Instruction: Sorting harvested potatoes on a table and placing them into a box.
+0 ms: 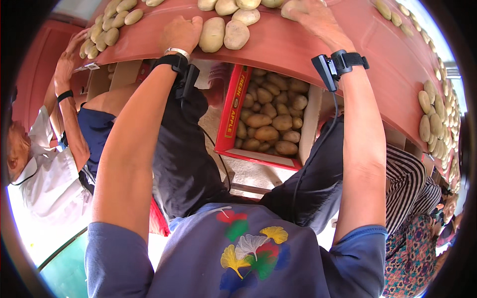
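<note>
My left hand (pixel 183 35) rests on the red tabletop with its fingers curled in and a bracelet at the wrist. What it holds, if anything, is hidden. Right beside it lie two large pale potatoes (pixel 212 36), side by side near the table edge. My right hand (pixel 318 21) reaches to the far side, its fingers closed on a potato (pixel 292 9) at the upper border of the view. Between the hands, several more potatoes (pixel 246 17) sit in a row. Each of my wrists carries a black strap with a small device.
Below the table edge, between my knees, a red cardboard box (pixel 233 107) holds many potatoes (pixel 271 111). On the left, a co-worker's hand (pixel 74 42) touches a potato pile (pixel 104 35). More potatoes (pixel 432 114) lie along the table's right side, where other people sit. A cable hangs from my right wrist.
</note>
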Tool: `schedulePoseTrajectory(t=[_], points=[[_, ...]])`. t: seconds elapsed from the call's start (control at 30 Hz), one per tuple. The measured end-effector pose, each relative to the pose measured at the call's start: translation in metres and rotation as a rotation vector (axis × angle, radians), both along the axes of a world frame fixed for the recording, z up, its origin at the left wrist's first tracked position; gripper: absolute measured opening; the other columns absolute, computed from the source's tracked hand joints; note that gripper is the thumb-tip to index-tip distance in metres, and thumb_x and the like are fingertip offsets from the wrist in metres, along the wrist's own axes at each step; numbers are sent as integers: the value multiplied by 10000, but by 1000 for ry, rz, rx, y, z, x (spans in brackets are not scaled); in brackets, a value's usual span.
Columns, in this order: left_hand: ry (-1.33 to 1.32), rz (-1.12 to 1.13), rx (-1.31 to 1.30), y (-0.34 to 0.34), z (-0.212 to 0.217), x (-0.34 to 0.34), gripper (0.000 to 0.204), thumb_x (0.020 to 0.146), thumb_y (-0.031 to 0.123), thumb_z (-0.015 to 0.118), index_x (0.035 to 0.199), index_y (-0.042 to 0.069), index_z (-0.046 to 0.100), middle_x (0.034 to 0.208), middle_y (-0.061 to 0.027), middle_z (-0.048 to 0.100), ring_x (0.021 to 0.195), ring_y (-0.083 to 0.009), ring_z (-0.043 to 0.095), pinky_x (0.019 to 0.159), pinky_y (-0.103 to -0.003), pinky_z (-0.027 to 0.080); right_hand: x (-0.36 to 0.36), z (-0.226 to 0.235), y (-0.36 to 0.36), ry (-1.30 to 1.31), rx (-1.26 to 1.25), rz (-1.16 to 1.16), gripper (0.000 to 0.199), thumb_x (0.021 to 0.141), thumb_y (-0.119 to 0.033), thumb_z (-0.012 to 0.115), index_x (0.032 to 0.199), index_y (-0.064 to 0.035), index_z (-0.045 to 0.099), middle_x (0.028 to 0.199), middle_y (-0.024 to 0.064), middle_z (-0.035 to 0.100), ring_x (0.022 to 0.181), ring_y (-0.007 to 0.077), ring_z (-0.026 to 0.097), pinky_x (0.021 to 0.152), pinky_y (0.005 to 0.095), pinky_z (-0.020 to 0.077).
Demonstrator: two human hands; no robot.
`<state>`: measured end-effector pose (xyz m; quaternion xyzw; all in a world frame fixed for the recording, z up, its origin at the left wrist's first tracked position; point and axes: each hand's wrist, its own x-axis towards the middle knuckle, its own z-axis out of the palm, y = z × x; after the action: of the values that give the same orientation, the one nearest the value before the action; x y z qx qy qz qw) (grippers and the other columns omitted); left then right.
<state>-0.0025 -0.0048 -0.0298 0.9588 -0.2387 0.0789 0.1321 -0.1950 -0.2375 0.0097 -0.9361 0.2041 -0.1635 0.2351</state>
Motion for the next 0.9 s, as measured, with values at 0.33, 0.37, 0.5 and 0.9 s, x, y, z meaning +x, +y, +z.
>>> schedulePoseTrajectory(t=[0.33, 0.37, 0.5, 0.9], points=[[-13, 13, -19, 0, -3, 4, 521, 814, 462, 417, 906, 2, 642, 946, -245, 633, 906, -421, 593, 812, -485, 454, -22, 13, 22, 186, 348, 66, 497, 704, -227, 686, 1118, -31, 494, 847, 131, 613, 833, 284, 603, 725, 380, 481], [11, 26, -6, 0, -3, 4, 526, 813, 465, 416, 915, 1, 643, 955, -246, 632, 915, -420, 592, 815, -482, 455, -25, 11, 25, 192, 351, 64, 497, 704, -227, 686, 1118, -31, 494, 847, 131, 613, 833, 284, 603, 725, 380, 481], [6, 34, 6, 0, 0, 0, 534, 811, 468, 409, 942, 7, 645, 980, -246, 628, 936, -418, 589, 819, -478, 455, -31, -8, 40, 45, -51, 260, 535, 727, -218, 661, 1203, -70, 468, 952, 133, 610, 925, 281, 588, 792, 377, 469], [39, 110, 75, 0, 10, -12, 497, 808, 472, 446, 988, 53, 643, 1005, -205, 638, 961, -381, 598, 831, -477, 460, -64, 1, 110, 138, 230, 702, 508, 714, -164, 684, 1173, -38, 509, 1053, 179, 566, 1021, 347, 537, 896, 412, 446]])
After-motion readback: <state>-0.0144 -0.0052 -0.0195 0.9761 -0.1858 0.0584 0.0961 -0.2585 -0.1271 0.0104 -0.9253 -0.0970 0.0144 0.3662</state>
